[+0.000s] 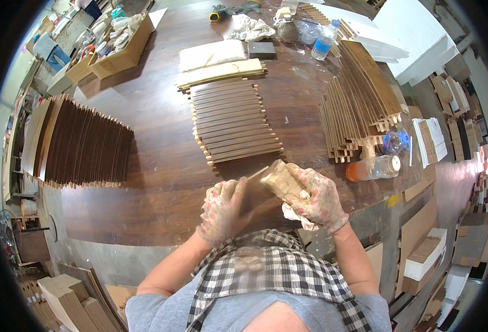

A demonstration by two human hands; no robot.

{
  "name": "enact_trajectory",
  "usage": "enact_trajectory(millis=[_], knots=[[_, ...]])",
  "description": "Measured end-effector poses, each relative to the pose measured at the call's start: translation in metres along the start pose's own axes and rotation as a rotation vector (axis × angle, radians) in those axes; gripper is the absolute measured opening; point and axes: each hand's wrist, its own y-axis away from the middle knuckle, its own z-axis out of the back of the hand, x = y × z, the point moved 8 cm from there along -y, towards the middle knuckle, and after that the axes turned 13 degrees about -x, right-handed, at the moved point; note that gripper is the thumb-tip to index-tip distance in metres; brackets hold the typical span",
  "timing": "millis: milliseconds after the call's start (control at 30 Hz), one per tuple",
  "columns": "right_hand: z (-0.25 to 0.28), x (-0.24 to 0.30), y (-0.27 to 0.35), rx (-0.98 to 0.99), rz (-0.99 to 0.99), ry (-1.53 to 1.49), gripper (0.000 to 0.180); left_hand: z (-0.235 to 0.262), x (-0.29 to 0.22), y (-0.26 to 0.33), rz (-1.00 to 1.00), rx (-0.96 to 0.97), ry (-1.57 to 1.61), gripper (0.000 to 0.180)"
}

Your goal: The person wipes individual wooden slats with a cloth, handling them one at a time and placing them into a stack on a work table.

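My left hand (222, 211), in a flower-patterned glove, is smeared by motion and grips a brown wooden slat (253, 191) tilted up between my hands. My right hand (317, 195), gloved alike, is closed around a worn tan block (283, 181) whose exact kind I cannot make out. The block's near end meets the slat's upper end. A crumpled white cloth (300, 216) hangs beneath the right fingers. Just beyond my hands lies a row of brown slats (235, 122) with pale pegs at their ends.
Dark slats (83, 141) stand stacked at left, more slats (357, 99) at right. Beside these lie a bottle of orange liquid (372, 168) and a clear bottle (394, 142). A water bottle (324, 41), white rags (249, 27) and a cardboard box (123, 52) sit farther back on the table (161, 205).
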Motion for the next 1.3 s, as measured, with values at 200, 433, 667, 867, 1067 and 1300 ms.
enact_trajectory(millis=[200, 433, 667, 867, 1067, 1300], knots=[[0.0, -0.004, 0.01, 0.061, 0.033, -0.051, 0.062, 0.006, 0.016, 0.008, 0.07, -0.026, 0.012, 0.085], [-0.001, 0.002, -0.007, 0.1, -0.016, -0.027, 0.067, 0.013, 0.009, -0.006, 0.057, -0.051, 0.057, 0.088], [0.013, -0.04, 0.018, -0.143, -0.538, -0.708, 0.067, -0.013, 0.067, 0.005, 0.769, 0.028, 0.729, 0.103], [0.0, 0.012, -0.023, -0.376, -0.412, -1.081, 0.073, -0.035, 0.041, 0.006, 1.125, 0.105, 1.394, 0.063], [-0.048, 0.085, -0.029, -0.447, 0.427, -0.074, 0.079, -0.035, 0.003, -0.015, 0.7, 0.141, 1.64, 0.065], [-0.046, 0.025, -0.108, -0.617, 0.51, 0.106, 0.075, -0.03, -0.016, -0.005, 0.894, 0.328, 1.654, 0.088]])
